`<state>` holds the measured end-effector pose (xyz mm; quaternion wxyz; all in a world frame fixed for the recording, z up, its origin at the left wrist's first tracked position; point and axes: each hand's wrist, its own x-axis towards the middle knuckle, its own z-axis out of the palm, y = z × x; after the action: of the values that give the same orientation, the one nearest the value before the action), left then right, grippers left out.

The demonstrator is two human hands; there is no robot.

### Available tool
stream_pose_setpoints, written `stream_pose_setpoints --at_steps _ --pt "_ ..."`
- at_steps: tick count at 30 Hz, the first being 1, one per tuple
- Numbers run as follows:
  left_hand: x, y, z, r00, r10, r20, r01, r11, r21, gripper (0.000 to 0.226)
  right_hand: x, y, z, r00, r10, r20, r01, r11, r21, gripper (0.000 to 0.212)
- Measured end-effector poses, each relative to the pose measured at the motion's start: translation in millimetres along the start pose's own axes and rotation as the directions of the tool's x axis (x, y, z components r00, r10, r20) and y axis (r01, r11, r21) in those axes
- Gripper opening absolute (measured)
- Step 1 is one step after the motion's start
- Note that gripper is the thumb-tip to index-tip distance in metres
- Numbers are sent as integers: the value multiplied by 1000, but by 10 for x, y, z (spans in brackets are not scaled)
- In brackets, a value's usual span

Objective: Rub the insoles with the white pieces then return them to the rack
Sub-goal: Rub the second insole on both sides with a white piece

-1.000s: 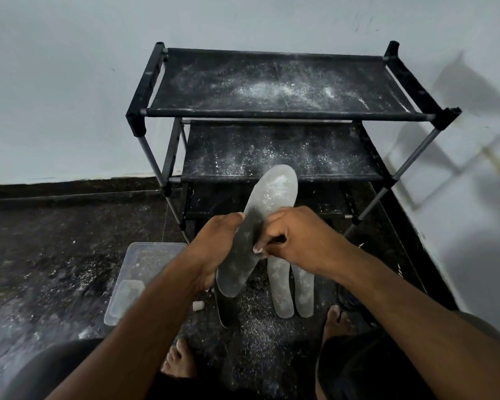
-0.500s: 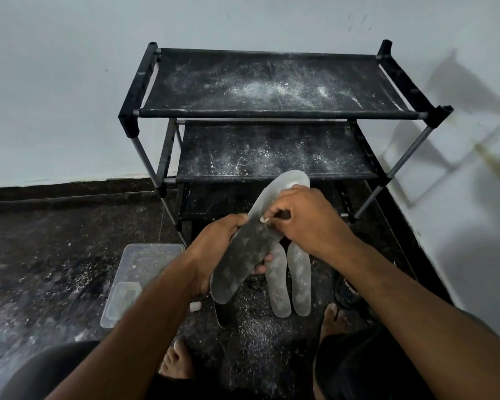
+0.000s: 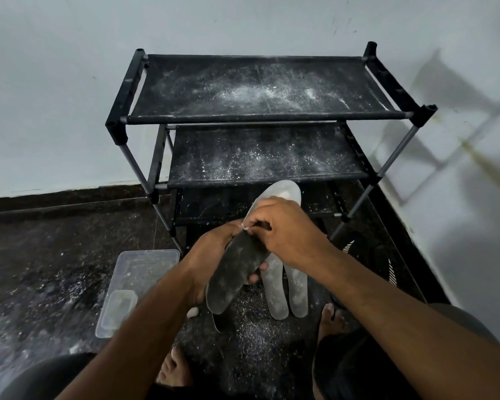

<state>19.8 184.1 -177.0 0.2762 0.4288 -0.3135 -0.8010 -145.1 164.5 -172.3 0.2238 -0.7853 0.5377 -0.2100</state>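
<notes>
A: Since a second ago your right hand [image 3: 283,229] has slid up the insole [image 3: 240,267] toward its toe end, and the insole has tipped further to the right.

B: And how do you hold it now?

A: Your left hand [image 3: 214,255] grips the insole from beneath, at its middle, with fingertips curling round the right edge. The heel end points down toward you, and the pale toe end rises past your right hand, in front of the rack [image 3: 260,116]. Your right hand lies on top of the insole, fingers curled and pinching a small white piece [image 3: 245,226] against its surface, right beside your left thumb.

B: What else is there?

A: Two more pale insoles [image 3: 286,287] lie side by side on the floor [image 3: 41,255], just under your hands. A clear plastic box [image 3: 139,284] sits on the floor to the left, with another white lump [image 3: 192,312] near it. White powder speckles the rack's shelves and the floor.
</notes>
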Motion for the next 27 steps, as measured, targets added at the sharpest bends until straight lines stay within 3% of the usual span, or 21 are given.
stream_pose_setpoints --at_steps 4,9,13,18,23,27 --pt "-7 19 6 1000 8 24 -8 1000 2 39 65 91 -89 979 100 -176 -102 995 -3 8" --pt "-8 8 5 1000 -16 7 16 1000 1 38 13 -44 14 992 105 -71 -95 988 121 4" --pt "-3 26 -4 998 -7 67 8 1000 -9 39 78 39 -58 959 178 -218 -165 983 76 5" --pt "16 6 -34 999 -35 4 35 999 -20 41 17 -56 15 982 171 -83 -151 967 204 3" --pt "19 24 -8 998 -27 58 29 999 -28 41 68 27 -102 954 194 -230 -171 978 116 4" --pt "5 10 -35 999 -33 18 33 999 -8 39 20 -56 -3 989 133 -61 -119 974 193 4"
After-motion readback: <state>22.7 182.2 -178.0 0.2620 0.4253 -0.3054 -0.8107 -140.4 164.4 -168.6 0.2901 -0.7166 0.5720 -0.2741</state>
